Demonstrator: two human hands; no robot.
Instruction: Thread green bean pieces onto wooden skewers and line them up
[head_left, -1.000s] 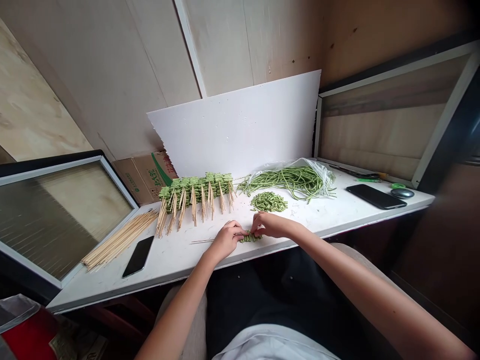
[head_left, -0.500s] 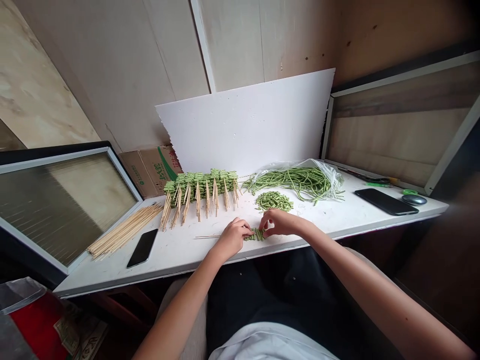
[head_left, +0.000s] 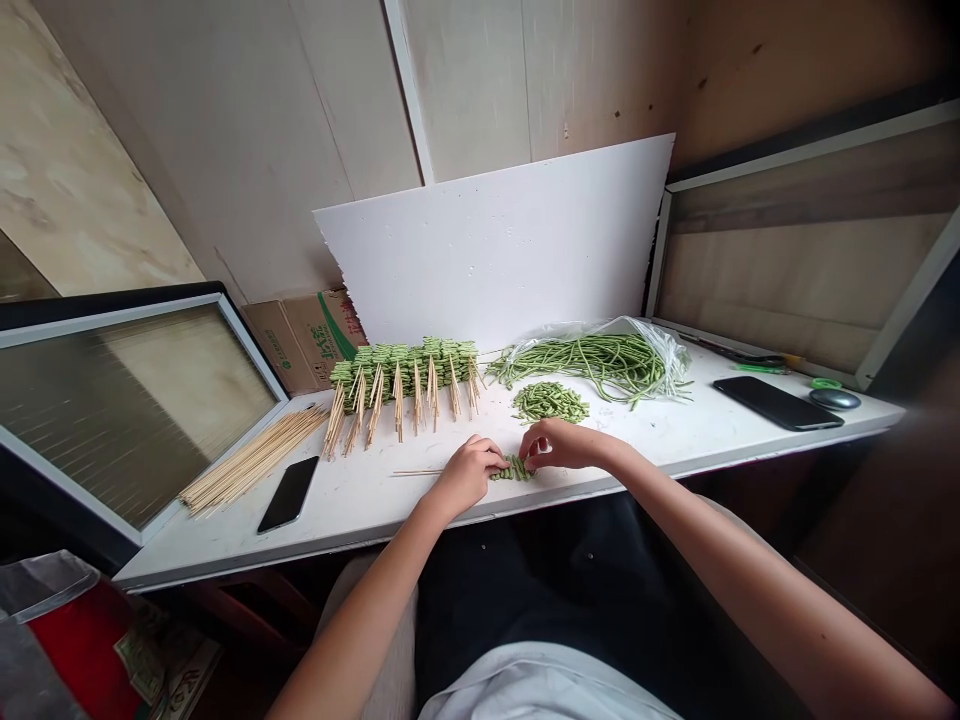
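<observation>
Left hand [head_left: 469, 474] pinching skewered beans [head_left: 513, 468], right hand [head_left: 561, 443] likewise, white table [head_left: 660, 430], panelled wall [head_left: 480, 90] behind

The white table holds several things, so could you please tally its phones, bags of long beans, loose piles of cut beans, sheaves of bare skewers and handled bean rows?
Phones: 2
Bag of long beans: 1
Pile of cut beans: 1
Sheaf of bare skewers: 1
Handled bean row: 1
Total: 6
</observation>
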